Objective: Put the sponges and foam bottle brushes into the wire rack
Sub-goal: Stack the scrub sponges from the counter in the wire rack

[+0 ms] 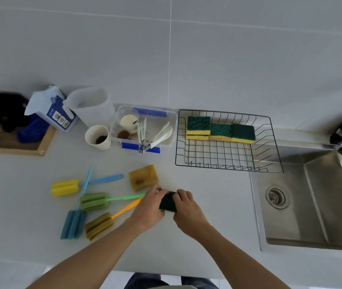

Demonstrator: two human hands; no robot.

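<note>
A dark green sponge (167, 202) lies on the counter, gripped from both sides by my left hand (148, 207) and my right hand (186, 211). A stained yellow sponge (143, 177) sits just behind my left hand. To the left lie several foam bottle brushes: yellow (66, 187), green (94, 201), blue (73, 224) and an olive one with an orange handle (99, 225). The black wire rack (226, 161) stands at the back right of the counter, with several green-and-yellow sponges (221, 131) along its far side.
A steel sink (312, 197) opens right of the rack. Behind the brushes stand a clear box with blue clips (169, 122), a paper cup (98, 137), a white jug (92, 105), a blue-white packet (55, 109) and a wooden tray (9, 142).
</note>
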